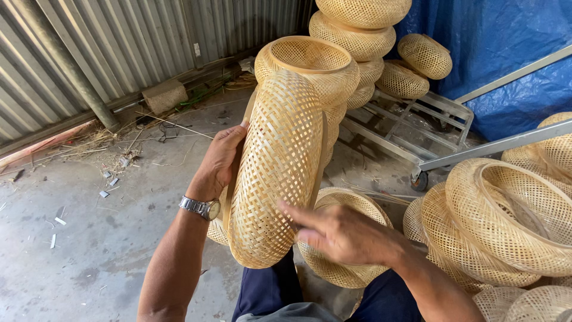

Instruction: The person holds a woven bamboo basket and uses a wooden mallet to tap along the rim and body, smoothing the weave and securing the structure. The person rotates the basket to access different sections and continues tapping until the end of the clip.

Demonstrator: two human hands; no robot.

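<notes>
- The woven bamboo basket (279, 170) is stood on edge over the person's lap, centre of the view, rim side turned toward the left hand (219, 161). That hand is clamped on the rim with fingers curled round the far edge, wristwatch (202, 207) showing.
- The right hand (345, 234) is spread open, fingers just touching or brushing the near lower side of the weave. It's blurry, so I can't tell if it's pressing on it or only skimming it.
- Main risk, I reckon: only one hand has a real hold. If the rim grip slips, the basket could roll off the knees onto the concrete floor (89, 226).
- There's another basket (339, 238) right under the right hand, so a dropped one may knock or dent it.
- The far basket stack (351, 42) leans on a metal trolley (411, 128), and a second pile (506, 220) sits close at the right. An elbow swing could topple either.
- Thin strips can snag fingertips if dragged hard.
</notes>
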